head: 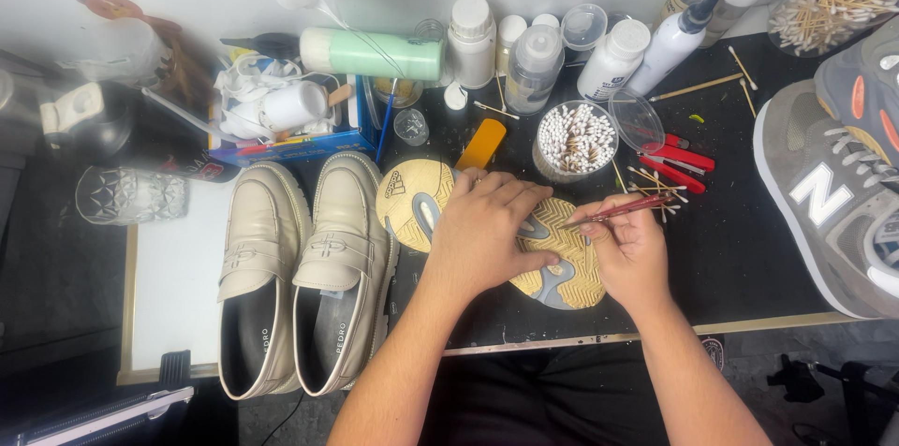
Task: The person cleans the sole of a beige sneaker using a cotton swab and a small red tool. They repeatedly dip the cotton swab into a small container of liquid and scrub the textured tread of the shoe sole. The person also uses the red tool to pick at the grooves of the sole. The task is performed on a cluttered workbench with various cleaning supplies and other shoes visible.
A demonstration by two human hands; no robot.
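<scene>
A shoe lies sole-up on the black table, its yellow and grey-blue tread (412,198) facing me. My left hand (487,231) presses flat on the middle of that sole and holds it down. My right hand (629,254) pinches a thin red pointed tool (623,210), its tip at the sole's right end near the ridged tread (573,282). Most of the sole's middle is hidden under my left hand.
A pair of cream loafers (300,268) stands left of the sole. A clear cup of cotton swabs (573,139), red pliers (679,160), several white bottles (613,58) and a green tube (375,53) crowd the back. A grey sneaker (824,198) lies at right.
</scene>
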